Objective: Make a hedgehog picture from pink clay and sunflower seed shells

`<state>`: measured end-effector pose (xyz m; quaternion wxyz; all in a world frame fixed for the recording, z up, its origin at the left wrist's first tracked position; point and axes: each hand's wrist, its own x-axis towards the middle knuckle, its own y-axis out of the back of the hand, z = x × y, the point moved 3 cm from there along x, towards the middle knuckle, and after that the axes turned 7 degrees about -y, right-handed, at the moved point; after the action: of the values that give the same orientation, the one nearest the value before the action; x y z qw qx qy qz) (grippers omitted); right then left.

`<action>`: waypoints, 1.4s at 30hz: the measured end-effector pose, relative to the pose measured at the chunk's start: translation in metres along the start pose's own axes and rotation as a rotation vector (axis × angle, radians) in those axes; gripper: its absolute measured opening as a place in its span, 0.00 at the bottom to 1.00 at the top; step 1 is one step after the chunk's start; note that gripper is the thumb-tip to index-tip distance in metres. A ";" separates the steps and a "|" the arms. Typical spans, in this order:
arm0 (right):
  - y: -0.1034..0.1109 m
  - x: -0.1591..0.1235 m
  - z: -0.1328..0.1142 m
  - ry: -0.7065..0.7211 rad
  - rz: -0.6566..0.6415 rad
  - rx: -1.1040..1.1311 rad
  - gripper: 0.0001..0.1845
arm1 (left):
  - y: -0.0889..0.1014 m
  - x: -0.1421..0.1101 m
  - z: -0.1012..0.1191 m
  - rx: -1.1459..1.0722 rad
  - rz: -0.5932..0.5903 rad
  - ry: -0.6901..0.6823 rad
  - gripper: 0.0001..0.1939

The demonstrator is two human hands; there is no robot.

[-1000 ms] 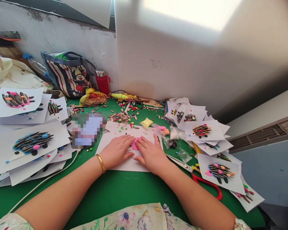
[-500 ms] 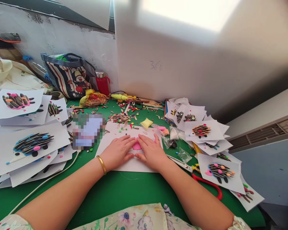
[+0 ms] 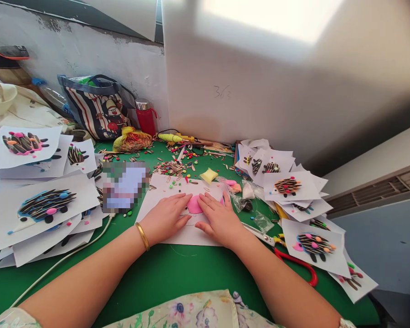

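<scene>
The fingers of the left hand (image 3: 169,212) and right hand (image 3: 220,214) are stretched out nearly straight, palms down, thumbs apart from the other fingers; neither hand grips anything. Their tips lie at or over one piece of pink clay (image 3: 194,205) on a white sheet (image 3: 196,237), between the hands. How hard they press, I cannot tell. The clay is bright pink, smooth and flattened, with a rounded lower edge; its sides run out of sight by the fingers. A sliver of pink shows near the right little finger, and whether it belongs to the same piece is unclear. Faint marks on the sheet below the clay are too small to read.

One gold bracelet (image 3: 142,237) circles the left wrist. Beside the right wrist lies one pair of scissors (image 3: 261,234) with red handles, its blade tips hidden by the arm. Beyond the sheet's far edge sit one yellow lump (image 3: 208,176), a white lump (image 3: 248,191) and a black lump (image 3: 247,206) among clear wrappers.

To the left, a pixelated patch (image 3: 126,187) masks whatever is there; one white cable (image 3: 99,234) runs from it out of view. Seeds (image 3: 171,168) and small beads, too many to count, litter the green table (image 3: 177,278). Overlapping decorated papers flank both sides, left (image 3: 3,228) and right (image 3: 273,191), the left ones cut off. At the back stand one striped bag (image 3: 95,109) and one red flask (image 3: 146,119).
</scene>
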<state>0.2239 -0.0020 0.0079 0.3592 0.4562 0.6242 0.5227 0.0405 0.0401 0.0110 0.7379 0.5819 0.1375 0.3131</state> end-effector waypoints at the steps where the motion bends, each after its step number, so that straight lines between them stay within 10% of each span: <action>1: -0.001 0.000 -0.002 0.008 -0.010 -0.004 0.37 | 0.000 0.000 0.001 0.004 -0.008 0.000 0.29; 25: 0.004 -0.003 -0.008 0.065 0.119 0.037 0.27 | 0.001 0.001 -0.003 -0.072 0.035 -0.031 0.33; 35: 0.052 -0.019 0.085 -0.463 0.150 -0.233 0.19 | 0.002 0.000 -0.004 -0.045 0.027 0.001 0.35; 42: 0.055 -0.027 0.103 -0.497 -0.012 -0.319 0.13 | 0.000 0.001 -0.005 -0.045 0.054 0.002 0.34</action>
<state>0.3393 0.0078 0.0409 0.5714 0.5045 0.4294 0.4844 0.0380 0.0448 0.0098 0.7419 0.5683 0.1153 0.3366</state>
